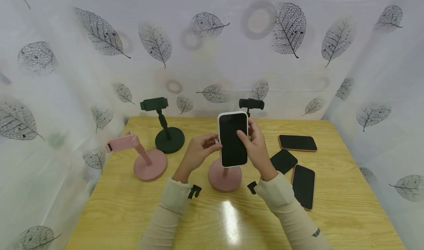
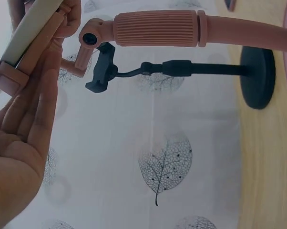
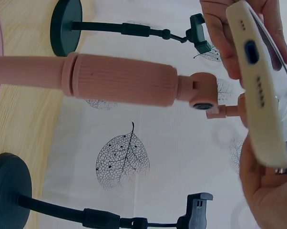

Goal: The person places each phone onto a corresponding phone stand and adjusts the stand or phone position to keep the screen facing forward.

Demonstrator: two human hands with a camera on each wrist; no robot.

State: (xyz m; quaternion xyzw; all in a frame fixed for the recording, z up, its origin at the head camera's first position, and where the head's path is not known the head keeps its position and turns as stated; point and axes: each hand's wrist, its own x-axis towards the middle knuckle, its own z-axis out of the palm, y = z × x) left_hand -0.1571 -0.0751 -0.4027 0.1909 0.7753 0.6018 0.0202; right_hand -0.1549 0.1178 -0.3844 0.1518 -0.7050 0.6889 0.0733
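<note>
My right hand [image 1: 259, 147] grips a phone [image 1: 233, 139] in a white case, thumb across its dark screen and fingers at its side edge and behind. At the phone's left edge, my left hand [image 1: 200, 150] pinches the clamp [image 2: 12, 78] of a pink phone stand [image 1: 225, 176], fingers stretched behind it. The phone lies against this clamp; from the pictures I cannot tell whether it is fully seated. In the right wrist view the phone's bottom edge faces the camera, beside the stand's ribbed pink neck [image 3: 124, 78].
Left on the wooden table [image 1: 126, 206] stand another pink phone stand [image 1: 150, 165] and a dark green one [image 1: 169, 139]. A black stand [image 1: 251, 103] rises behind the phone. Several phones [image 1: 298, 142] lie at the right. A leaf-patterned curtain [image 1: 212, 59] surrounds the table.
</note>
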